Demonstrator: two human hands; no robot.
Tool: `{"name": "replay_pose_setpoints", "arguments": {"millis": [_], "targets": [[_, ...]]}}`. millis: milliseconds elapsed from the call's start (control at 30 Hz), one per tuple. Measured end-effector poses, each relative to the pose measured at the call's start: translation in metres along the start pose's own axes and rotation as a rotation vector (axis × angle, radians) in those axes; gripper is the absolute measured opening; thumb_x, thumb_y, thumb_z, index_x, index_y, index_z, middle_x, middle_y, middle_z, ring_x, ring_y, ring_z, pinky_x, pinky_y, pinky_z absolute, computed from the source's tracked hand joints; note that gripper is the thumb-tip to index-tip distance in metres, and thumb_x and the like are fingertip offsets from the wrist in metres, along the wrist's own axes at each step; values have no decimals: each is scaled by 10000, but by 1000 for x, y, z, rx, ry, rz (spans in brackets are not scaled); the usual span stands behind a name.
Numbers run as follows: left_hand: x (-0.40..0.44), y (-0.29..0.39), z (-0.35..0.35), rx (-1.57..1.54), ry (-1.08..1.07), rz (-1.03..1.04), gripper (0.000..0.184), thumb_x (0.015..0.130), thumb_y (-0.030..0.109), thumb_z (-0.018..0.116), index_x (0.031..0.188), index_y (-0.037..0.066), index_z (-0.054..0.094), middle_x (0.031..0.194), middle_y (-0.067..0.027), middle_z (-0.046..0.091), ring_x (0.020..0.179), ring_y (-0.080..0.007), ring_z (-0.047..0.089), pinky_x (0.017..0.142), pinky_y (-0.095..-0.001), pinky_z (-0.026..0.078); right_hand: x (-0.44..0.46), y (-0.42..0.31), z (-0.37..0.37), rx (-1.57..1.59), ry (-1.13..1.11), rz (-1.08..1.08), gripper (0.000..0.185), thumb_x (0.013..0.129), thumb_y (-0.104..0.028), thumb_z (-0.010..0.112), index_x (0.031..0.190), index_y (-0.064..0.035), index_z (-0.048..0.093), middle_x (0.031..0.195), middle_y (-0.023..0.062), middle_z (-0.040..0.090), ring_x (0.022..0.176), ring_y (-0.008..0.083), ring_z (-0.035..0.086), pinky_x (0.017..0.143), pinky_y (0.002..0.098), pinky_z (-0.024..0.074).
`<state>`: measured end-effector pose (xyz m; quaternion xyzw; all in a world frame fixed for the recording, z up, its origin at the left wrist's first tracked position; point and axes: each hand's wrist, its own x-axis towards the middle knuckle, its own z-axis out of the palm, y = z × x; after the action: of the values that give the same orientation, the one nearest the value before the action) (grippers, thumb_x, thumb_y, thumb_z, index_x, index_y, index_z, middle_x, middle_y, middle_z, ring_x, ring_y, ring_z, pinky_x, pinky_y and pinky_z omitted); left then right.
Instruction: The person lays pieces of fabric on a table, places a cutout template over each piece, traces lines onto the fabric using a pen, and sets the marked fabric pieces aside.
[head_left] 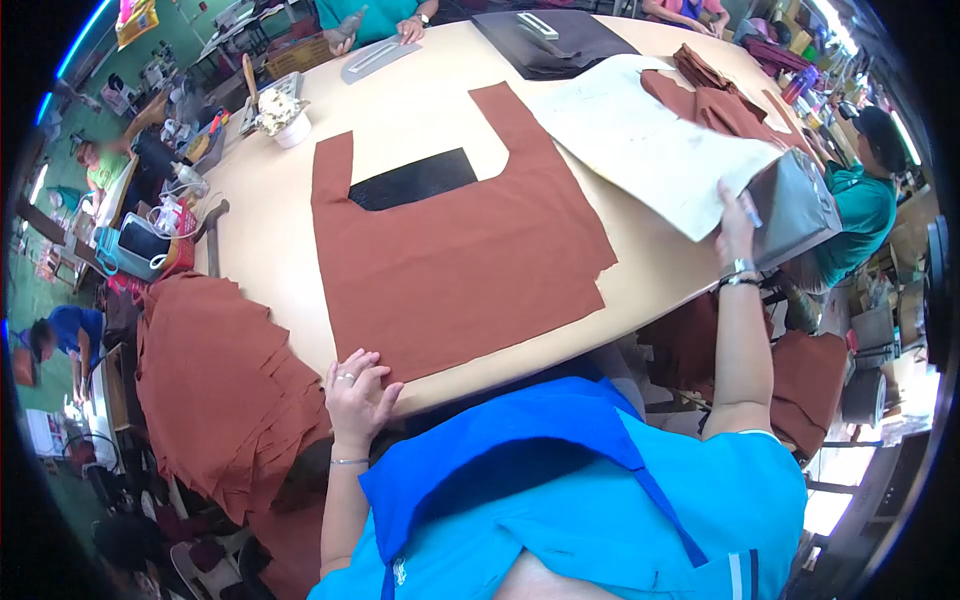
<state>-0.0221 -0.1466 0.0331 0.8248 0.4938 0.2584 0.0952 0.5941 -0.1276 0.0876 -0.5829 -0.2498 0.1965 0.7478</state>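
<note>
A reddish-brown fabric piece point(460, 270), cut with two strap-like arms, lies flat on the table. At its near left corner rests my left hand point(358, 400), open, fingers apart and touching the cloth edge. My right hand point(735, 225) is closed at the near edge of a large white paper sheet point(640, 130). Beside its fingers shows a small whitish object point(750, 208), too small to name. Under the fabric's neck opening a black flat piece point(415, 180) is visible.
A brown fabric stack point(215, 380) hangs at the table's left edge. A grey box point(795, 210) stands right, near a co-worker in green point(860, 220). More brown cloth point(725, 110), a black sheet point(550, 45) and a flower pot point(290, 128) lie farther back. Another person's hands point(410, 28) are opposite.
</note>
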Motion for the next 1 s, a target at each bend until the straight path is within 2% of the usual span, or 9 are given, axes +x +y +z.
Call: {"name": "replay_pose_setpoints", "arguments": {"millis": [133, 267, 433, 567, 633, 733, 833, 900, 1000], "targets": [[9, -1, -7, -56, -12, -56, 203, 831, 296, 710, 880, 101, 687, 1100, -74, 677, 1099, -276, 619, 1025, -484, 389, 14, -93, 52, -17, -66, -214, 400, 908, -162, 671, 1255, 3, 560, 1166, 76, 639, 1023, 178, 630, 886, 322, 517], [34, 2, -10, -320, 123, -115, 126, 883, 180, 663, 932, 66, 685, 1052, -115, 682, 991, -274, 644, 910, -358, 475, -11, -164, 102, 51, -253, -273, 404, 906, -186, 678, 1255, -13, 575, 1120, 63, 659, 1008, 158, 636, 892, 291, 505], [80, 10, 1, -818, 91, -175, 248, 967, 251, 585, 1104, 55, 651, 1134, -99, 664, 1067, -219, 611, 948, -347, 452, -45, -190, 154, 62, -469, -300, 383, 926, -227, 664, 1251, -46, 576, 1117, 49, 660, 999, 132, 647, 854, 269, 522], [116, 33, 10, -1336, -82, -483, 462, 1016, 395, 476, 1342, 69, 511, 1276, -89, 596, 1185, -208, 553, 1005, -352, 421, -62, -191, 177, 289, -797, -36, 320, 925, -200, 665, 1200, -53, 595, 1057, 51, 688, 861, 143, 694, 738, 272, 571], [123, 22, 21, -1668, -182, -593, 525, 1016, 439, 447, 1406, 87, 437, 1351, -95, 540, 1248, -217, 510, 1035, -371, 405, -92, -186, 193, 336, -743, 19, 323, 940, -247, 643, 1186, -43, 598, 1041, 56, 693, 799, 145, 701, 687, 278, 583], [128, 6, 26, -2109, -338, -359, 585, 1012, 453, 447, 1462, 91, 357, 1434, -106, 460, 1321, -237, 446, 1068, -396, 387, -114, -175, 200, 368, -881, 102, 299, 928, -254, 663, 1148, -57, 622, 973, 11, 659, 833, 83, 639, 741, 259, 540], [128, -9, 15, -2204, -314, -159, 605, 985, 306, 543, 1480, 52, 307, 1431, -138, 453, 1322, -249, 441, 1085, -402, 384, -88, -125, 180, 208, -836, 184, 340, 915, -236, 678, 1182, -34, 615, 1037, 33, 666, 853, 92, 649, 747, 271, 550], [111, -28, 8, -1587, 111, -551, 612, 957, 183, 604, 1472, 31, 313, 1386, -157, 497, 1281, -237, 488, 1056, -380, 422, -75, -78, 160, -9, -836, 146, 425, 916, -207, 674, 1274, -8, 562, 1085, 59, 669, 860, 89, 653, 781, 257, 545], [85, -45, -8, -1126, 202, -686, 616, 900, 26, 647, 1439, -17, 352, 1222, -148, 605, 1125, -186, 594, 948, -316, 497, -91, -30, 126, -171, -763, 316, 447, 874, -166, 725, 1255, 12, 575, 1013, 47, 681, 832, 84, 638, 749, 234, 531]]}}
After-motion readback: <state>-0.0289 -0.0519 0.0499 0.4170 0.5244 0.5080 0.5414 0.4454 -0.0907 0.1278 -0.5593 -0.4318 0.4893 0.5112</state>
